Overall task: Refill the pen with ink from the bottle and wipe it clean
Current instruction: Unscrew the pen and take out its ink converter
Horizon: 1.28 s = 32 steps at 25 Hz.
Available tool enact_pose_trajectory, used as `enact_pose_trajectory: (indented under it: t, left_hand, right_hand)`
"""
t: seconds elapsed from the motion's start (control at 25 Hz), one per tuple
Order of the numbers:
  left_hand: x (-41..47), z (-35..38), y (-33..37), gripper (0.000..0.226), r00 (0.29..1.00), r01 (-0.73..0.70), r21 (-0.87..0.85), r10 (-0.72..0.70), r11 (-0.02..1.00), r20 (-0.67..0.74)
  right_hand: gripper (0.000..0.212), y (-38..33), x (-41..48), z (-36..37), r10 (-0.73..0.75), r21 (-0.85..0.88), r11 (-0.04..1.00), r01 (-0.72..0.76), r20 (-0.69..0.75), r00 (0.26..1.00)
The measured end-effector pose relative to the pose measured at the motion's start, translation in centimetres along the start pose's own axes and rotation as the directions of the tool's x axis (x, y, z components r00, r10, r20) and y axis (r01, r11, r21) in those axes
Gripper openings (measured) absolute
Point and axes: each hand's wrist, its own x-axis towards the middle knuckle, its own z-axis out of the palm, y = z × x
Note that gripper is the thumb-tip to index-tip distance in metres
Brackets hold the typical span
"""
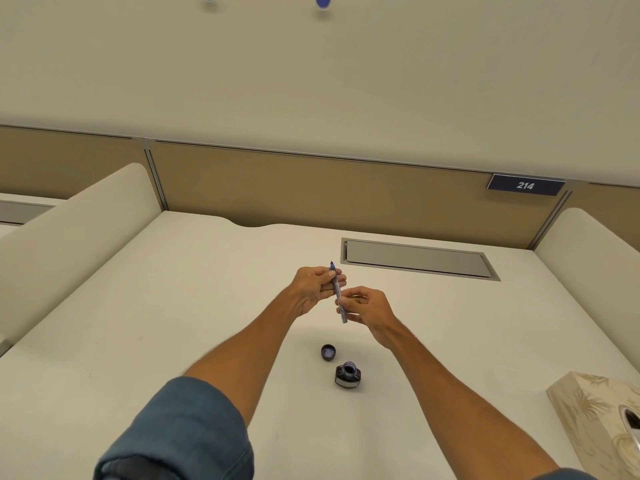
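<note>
A pen (336,292) is held by both hands, left hand (313,287) and right hand (367,308); an open ink bottle (348,375) is seen at six o'clock.

You face a white desk (173,306) with a grey hatch (415,259) right of centre. Tan partition panels (311,188) cross mid-frame, a plate marked 214 (525,185) upper right, a plain cream wall (311,71) above.

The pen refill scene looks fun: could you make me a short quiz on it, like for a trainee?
1. True or false: the ink bottle stands open.
2. The bottle cap lies: A) on the bottle, B) on the desk beside it, C) in a hand.
3. Which hand holds the pen nearest its nib?

Key:
1. True.
2. B.
3. The left hand; the right hand has its grip on the lower barrel.
</note>
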Motion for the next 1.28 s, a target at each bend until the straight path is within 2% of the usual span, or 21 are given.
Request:
enact_pose_trajectory:
  t: [0.08,0.2,0.76,0.92,1.12,1.28]
  left_hand:
    - [0.0,0.3,-0.1,0.028,1.000,0.003,0.005,-0.003,1.000,-0.004]
    - [-0.1,0.7,-0.3,0.027,1.000,0.001,-0.007,-0.001,1.000,-0.006]
    - [-0.3,1.5,-0.8,0.028,1.000,-0.012,-0.003,0.012,1.000,0.003]
    - [-0.5,1.9,-1.1,0.028,1.000,-0.006,-0.006,0.006,1.000,0.018]
    - [-0.3,2.4,-1.3,0.029,1.000,-0.015,-0.019,0.015,1.000,0.014]
    - [-0.3,2.7,-1.5,0.029,1.000,-0.008,0.003,0.008,1.000,0.020]
  right_hand:
    - [0.017,0.0,0.0,-0.3,0.012,0.004,1.000,-0.012,-0.034,0.999]
    - [0.021,0.4,0.1,-0.7,0.047,0.025,0.999,-0.047,0.009,0.999]
    - [0.018,0.3,-0.5,-1.9,0.048,0.041,0.998,-0.051,0.066,0.997]
    - [0.025,0.1,-0.7,-2.3,0.036,0.036,0.999,-0.037,0.015,0.999]
    - [0.018,0.6,-0.7,-2.7,0.047,0.031,0.998,-0.049,0.055,0.997]
    - [0.018,0.4,-1.1,-3.0,0.026,0.025,0.999,-0.027,0.006,1.000]
